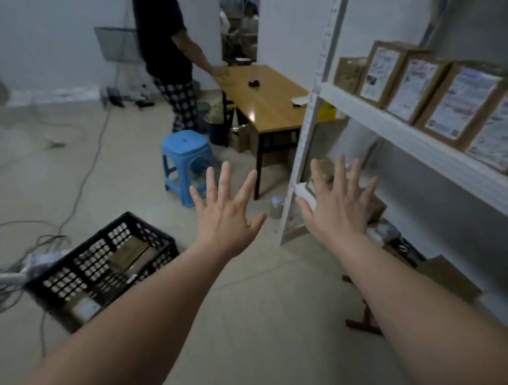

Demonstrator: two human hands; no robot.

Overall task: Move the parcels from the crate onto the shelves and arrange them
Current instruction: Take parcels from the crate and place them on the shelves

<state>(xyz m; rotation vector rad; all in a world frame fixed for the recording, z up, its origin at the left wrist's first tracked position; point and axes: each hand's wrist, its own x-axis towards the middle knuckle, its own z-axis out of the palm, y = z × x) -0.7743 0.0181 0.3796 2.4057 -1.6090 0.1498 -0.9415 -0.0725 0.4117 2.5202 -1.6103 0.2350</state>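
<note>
Now, we log both arms stretched forward through the centre of the frame. The left grip (224, 214) is released, with fingers straight and spread, and it holds nothing. It hangs over the pale floor (252, 323), between the crate and the shelving. The right grip (337, 206) is also released and empty, with fingers fanned. It sits in front of the white upright (311, 125) of the shelves; we cannot tell whether it touches the frame.

We find the black lattice crate (149, 230) at lower left, on the floor. A brown parcel (133, 253) lies flat inside it. A second labelled parcel (84, 309) lies nearer the bottom edge, blurred.

At upper right, a row of shelved parcels (399, 78) stands side by side on the white shelf board (419, 144). Most turn printed labels toward us, and the last one is cut by the right edge. More brown boxes (375, 207) sit on a lower level behind the right grip, only partly seen.

Behind the hands we see a blue stool (185, 157) beside a wooden tabletop (266, 95). A small dark object (254, 83) rests on the tabletop. A second person (168, 50) stands at upper centre with one hand at the tabletop's far end. Cables (86, 170) trail across the floor at left.
</note>
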